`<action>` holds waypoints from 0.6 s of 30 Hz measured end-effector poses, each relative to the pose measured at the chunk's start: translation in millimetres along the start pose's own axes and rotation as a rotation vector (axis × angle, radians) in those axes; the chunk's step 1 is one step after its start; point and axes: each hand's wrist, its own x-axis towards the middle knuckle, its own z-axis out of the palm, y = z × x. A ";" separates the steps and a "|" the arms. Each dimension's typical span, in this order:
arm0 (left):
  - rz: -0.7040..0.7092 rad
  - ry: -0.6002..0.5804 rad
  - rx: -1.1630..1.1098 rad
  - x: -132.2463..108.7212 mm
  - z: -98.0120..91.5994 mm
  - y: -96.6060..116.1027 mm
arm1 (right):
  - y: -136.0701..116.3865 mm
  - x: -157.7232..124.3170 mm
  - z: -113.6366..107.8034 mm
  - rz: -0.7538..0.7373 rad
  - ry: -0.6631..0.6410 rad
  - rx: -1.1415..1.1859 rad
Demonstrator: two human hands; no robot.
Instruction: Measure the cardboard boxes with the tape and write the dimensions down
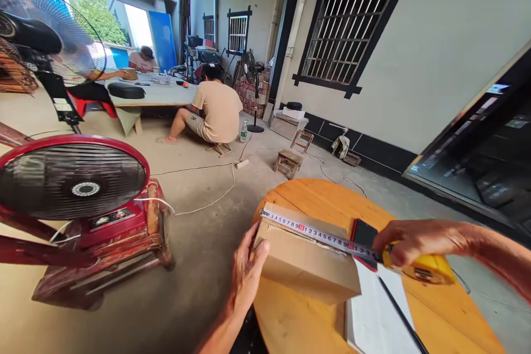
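Observation:
A brown cardboard box [311,263] lies on a round wooden table [294,326]. My left hand [245,268] grips its left end, thumb on the near side and fingers partly hidden behind. In my right hand [415,240] is a yellow tape measure [437,270]. Its blade is pulled out along the box's top edge, the end hook at the left corner near my left fingers. A dark phone with a red edge [365,231] lies behind the blade. Right of the box a white notebook [377,310] carries a black pen or pencil [401,315].
A red fan [83,188] stands on a wooden chair at the left. Ahead are a small wooden chair [290,157], cables on the floor and a power strip [241,164]. A person in a tan shirt [218,108] sits at a large table [166,94], with others beyond.

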 end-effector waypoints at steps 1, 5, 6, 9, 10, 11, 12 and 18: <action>0.004 0.009 0.013 -0.3 0.8 -0.3 | 2.5 2.2 -2.9 0.040 -0.029 0.041; 0.026 0.069 0.088 -1.9 4.8 0.4 | 14.5 -0.3 -3.9 0.103 0.017 0.217; 0.022 0.085 0.106 -2.1 5.6 0.9 | 17.5 -1.7 -2.6 0.088 0.044 0.218; -0.015 0.110 0.149 -1.5 6.9 2.5 | 24.8 -3.1 2.3 0.017 0.041 0.165; -0.025 0.108 0.160 -1.2 7.0 3.1 | 26.5 -2.7 4.2 0.003 0.030 0.159; -0.030 0.103 0.169 -0.9 6.9 3.6 | 27.7 -2.1 6.1 -0.003 0.021 0.164; -0.032 0.097 0.175 -0.8 6.8 4.1 | 28.4 -1.4 7.9 -0.008 0.020 0.170; -0.038 0.139 0.185 -2.8 9.6 4.4 | 25.6 -1.6 11.3 -0.024 -0.044 0.177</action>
